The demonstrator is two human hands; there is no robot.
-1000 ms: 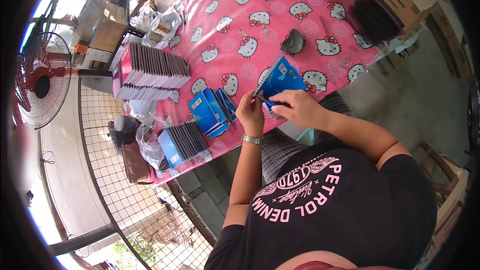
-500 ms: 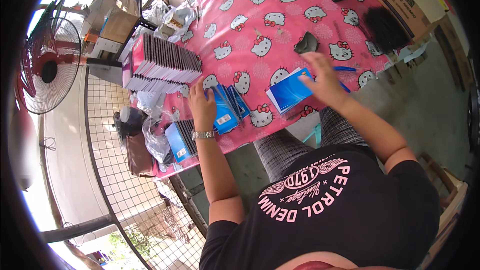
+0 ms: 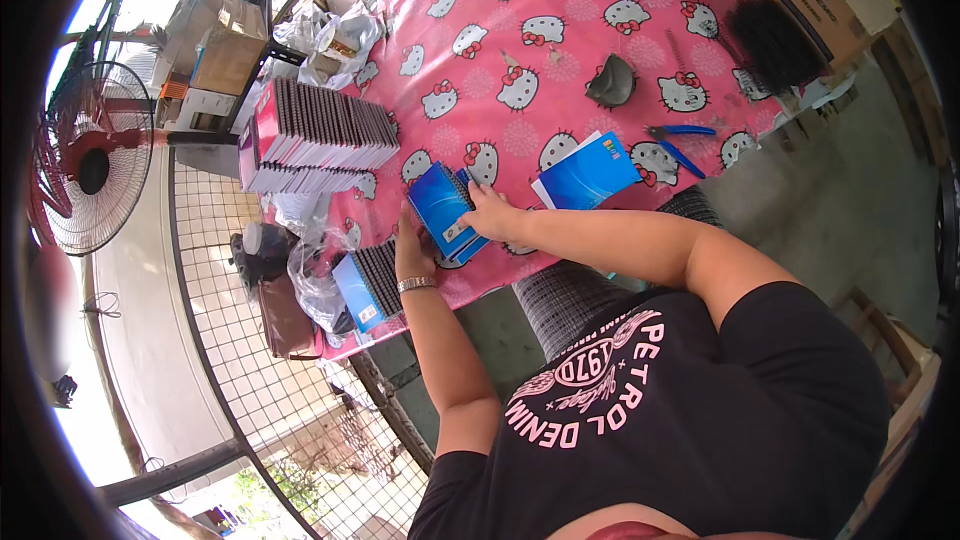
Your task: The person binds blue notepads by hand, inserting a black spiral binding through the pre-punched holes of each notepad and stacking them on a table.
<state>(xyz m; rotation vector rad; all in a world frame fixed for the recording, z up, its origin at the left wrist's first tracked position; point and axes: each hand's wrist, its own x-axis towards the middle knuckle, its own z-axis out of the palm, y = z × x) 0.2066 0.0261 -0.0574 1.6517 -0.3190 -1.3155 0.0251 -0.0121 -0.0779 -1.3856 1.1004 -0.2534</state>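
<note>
A small stack of blue spiral notebooks (image 3: 438,202) lies at the table's near edge, its coils along the right side. My left hand (image 3: 412,248), with a metal watch at the wrist, presses along the stack's left edge. My right hand (image 3: 492,217) grips the coil side, thumb over the top cover. Part of the lower notebooks is hidden under that hand. Right of it rests a blue cover with white sheets (image 3: 590,175), untouched. Blue-handled pliers (image 3: 682,147) lie spread beyond that. Another row of blue spiral notebooks (image 3: 368,285) sits beside my left wrist.
A tall pile of spiral notebooks (image 3: 320,135) stands at the left on the pink tablecloth (image 3: 520,130). A dark grey scrap-like piece (image 3: 610,85), black bristly bundle (image 3: 770,48) and cardboard box (image 3: 800,0) are farther right. A fan (image 3: 95,165) stands far left.
My right hand has moved left from the blue cover and sheets to the notebook stack. My left hand has slid nearer me along the stack's edge, and the top notebooks sit closer together.
</note>
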